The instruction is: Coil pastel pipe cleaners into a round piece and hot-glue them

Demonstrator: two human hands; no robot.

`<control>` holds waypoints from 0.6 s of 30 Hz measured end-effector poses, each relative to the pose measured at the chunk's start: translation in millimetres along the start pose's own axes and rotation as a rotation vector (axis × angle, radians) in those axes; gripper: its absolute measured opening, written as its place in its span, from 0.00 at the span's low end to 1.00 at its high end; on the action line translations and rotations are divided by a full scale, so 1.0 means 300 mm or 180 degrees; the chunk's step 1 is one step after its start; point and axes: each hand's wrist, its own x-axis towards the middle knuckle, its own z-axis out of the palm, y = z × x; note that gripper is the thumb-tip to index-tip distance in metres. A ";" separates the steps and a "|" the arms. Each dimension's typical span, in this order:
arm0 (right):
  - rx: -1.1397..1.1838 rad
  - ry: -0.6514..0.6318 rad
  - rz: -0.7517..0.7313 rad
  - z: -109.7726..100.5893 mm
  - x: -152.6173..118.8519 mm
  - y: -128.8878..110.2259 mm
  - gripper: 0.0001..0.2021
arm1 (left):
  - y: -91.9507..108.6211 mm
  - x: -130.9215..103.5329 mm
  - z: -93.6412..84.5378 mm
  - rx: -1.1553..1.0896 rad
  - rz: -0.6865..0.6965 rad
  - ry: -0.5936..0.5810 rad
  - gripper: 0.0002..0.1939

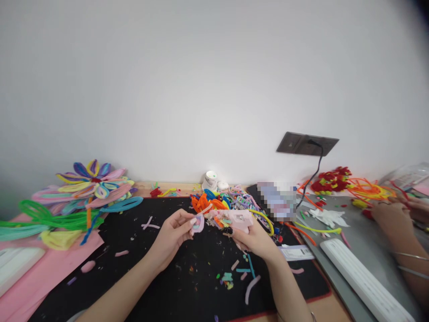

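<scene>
My left hand pinches a small looped piece of pink and lilac fuzzy stem above the black mat. Just to its right, my right hand is closed around a pale pink device, whose details are too small to make out. A thin pinkish strip stands up beside the loop. Behind both hands lie orange stems and a heap of mixed short stem pieces.
Fuzzy-stem flowers and green stems lie at the left. A phone and a white power strip are right of the mat. Another person's hands work at the far right. A white jar stands by the wall.
</scene>
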 end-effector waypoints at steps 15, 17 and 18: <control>-0.0206 -0.0219 -0.0106 -0.005 -0.001 0.042 0.05 | 0.007 0.006 0.003 -0.0103 0.0164 0.0284 0.18; -0.0202 -0.0266 -0.0151 -0.005 0.000 0.042 0.06 | 0.007 0.008 0.003 -0.0104 0.0175 0.0298 0.18; -0.0185 -0.0285 -0.0158 -0.005 0.000 0.041 0.07 | 0.006 0.008 0.002 -0.0103 0.0182 0.0304 0.18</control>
